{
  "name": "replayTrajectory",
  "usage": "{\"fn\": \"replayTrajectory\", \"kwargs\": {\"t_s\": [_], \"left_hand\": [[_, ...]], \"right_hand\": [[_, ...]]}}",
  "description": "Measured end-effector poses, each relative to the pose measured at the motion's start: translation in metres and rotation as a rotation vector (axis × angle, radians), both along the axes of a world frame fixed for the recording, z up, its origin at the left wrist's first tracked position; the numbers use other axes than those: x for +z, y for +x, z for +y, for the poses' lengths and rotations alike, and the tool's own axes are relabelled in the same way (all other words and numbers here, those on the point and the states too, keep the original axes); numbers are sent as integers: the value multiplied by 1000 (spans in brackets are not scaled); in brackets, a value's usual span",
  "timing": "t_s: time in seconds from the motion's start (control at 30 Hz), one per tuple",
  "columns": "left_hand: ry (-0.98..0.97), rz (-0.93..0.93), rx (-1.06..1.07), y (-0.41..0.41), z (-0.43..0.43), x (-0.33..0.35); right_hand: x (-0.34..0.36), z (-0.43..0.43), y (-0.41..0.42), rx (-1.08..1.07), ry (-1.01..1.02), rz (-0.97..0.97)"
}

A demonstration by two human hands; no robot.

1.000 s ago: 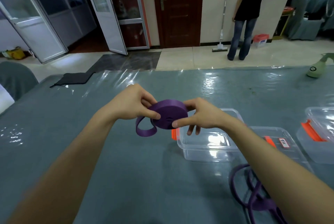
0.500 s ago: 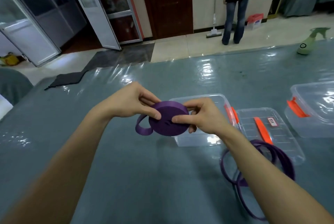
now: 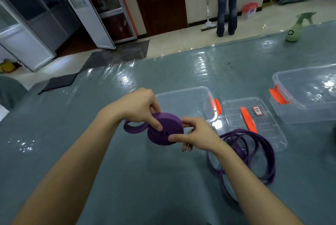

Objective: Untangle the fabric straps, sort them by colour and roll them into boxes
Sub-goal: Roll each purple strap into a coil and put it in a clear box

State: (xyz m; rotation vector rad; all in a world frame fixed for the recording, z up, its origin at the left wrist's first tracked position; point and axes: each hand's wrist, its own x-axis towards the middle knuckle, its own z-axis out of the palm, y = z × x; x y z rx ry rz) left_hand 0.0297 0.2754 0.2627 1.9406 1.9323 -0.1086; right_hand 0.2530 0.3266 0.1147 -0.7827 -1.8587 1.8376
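Note:
A purple strap roll (image 3: 164,130) hangs above the table between both hands. My left hand (image 3: 140,108) pinches its upper left side, with a loose loop of strap (image 3: 133,128) drooping below that hand. My right hand (image 3: 196,134) pinches the roll's right edge between thumb and fingers. The unrolled rest of the purple strap (image 3: 254,154) lies in loose coils on the table under my right forearm. An open clear box (image 3: 183,95) with orange clips stands just behind the roll.
A clear lid (image 3: 254,123) with an orange strip lies right of the open box. A second clear box (image 3: 307,95) stands at the far right. A green spray bottle (image 3: 295,30) sits at the table's far edge. A person (image 3: 226,1) stands beyond the table.
The view has tilted down and shifted, so the boxes sit higher and the loose coils show fully. Both hands still hold the roll and have turned it slightly.

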Motion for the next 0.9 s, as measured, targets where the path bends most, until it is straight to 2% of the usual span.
{"fn": "replayTrajectory", "kwargs": {"t_s": [0.1,0.23,0.3,0.4,0.53,0.67,0.8,0.9], "left_hand": [[-7,235,-112,28,9,-11],[48,337,-186,43,9,-6],[85,138,-105,38,3,5],[137,-328,45,27,-17,14],[309,-710,183,29,-38,4],[584,-881,341,36,-45,-14],[749,-933,481,49,-49,-27],[814,-878,539,57,-49,-34]], "right_hand": [[-1,-2,2,32,228,-171],[2,5,4,-22,164,-82],[4,9,8,-78,95,20],[10,14,13,-109,-1,200],[19,18,15,-110,-75,356],[23,14,12,-123,-93,411],[24,9,9,-143,-124,432],[22,5,7,-146,-149,435]]}}
